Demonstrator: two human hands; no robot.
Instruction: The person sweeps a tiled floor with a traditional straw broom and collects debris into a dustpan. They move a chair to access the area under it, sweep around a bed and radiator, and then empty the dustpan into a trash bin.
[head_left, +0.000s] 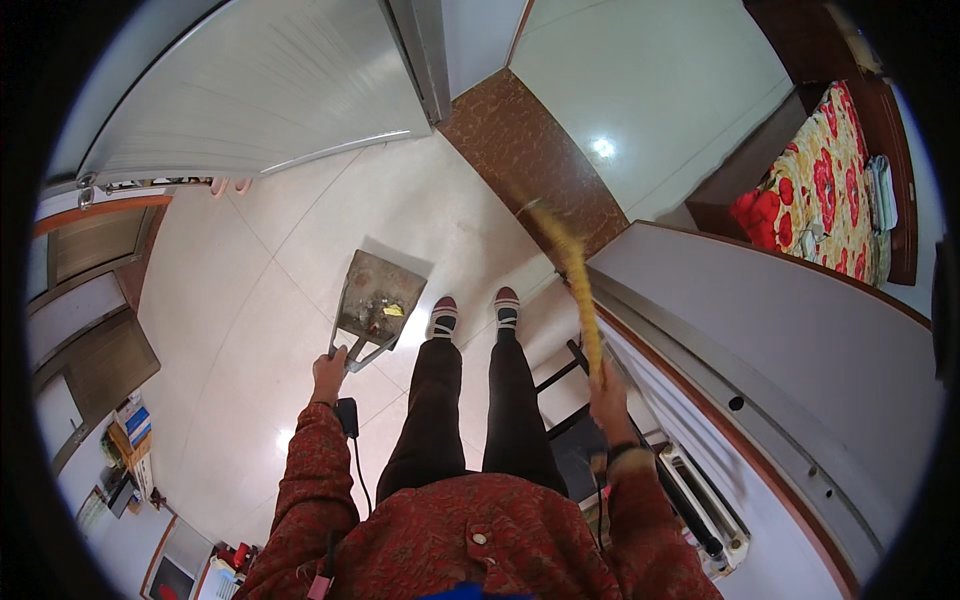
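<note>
My left hand (328,376) is closed round the handle of a grey dustpan (365,285), held low over the floor at my left. Some dirt and a small yellow scrap (393,310) lie in the pan. In my right hand (608,400) is a long yellow broom (581,290), gripped near its near end. It reaches forward past the door frame, and its far end is blurred over the brown threshold strip (540,140).
A light metal door (270,90) stands at the far left. On the right are a white wall (760,300), a black-framed chair (575,440) and a white radiator (700,490). Beyond the doorway is a bed with a red-flowered cover (825,180). Pale tiles (240,300) cover the floor.
</note>
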